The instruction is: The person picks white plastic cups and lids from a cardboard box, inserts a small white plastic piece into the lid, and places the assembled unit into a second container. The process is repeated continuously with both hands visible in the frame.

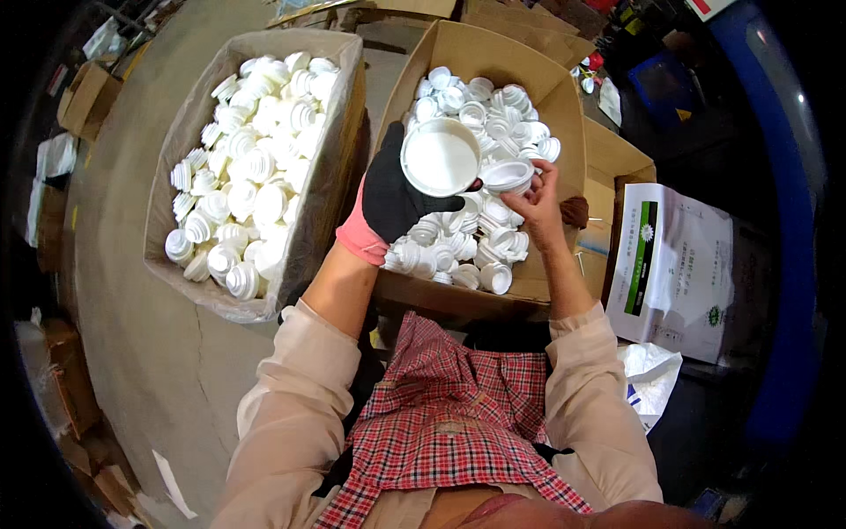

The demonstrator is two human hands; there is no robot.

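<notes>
In a black glove with a pink cuff, my left hand is closed around a round white plastic cup-like piece, its broad, rimmed face turned up. Just to the right, my bare right hand pinches a white plastic cap by its edge. The two pieces are close together; I cannot tell whether they touch. Both hands are above an open cardboard box of loose white plastic caps. A second box, lined with clear plastic, stands to the left, heaped with stepped white plastic pieces.
A white printed carton or sheet with a green-and-black stripe lies right of the cap box. Near it are a brown ball-like thing and a crumpled white bag. A blue machine frame rises at the far right.
</notes>
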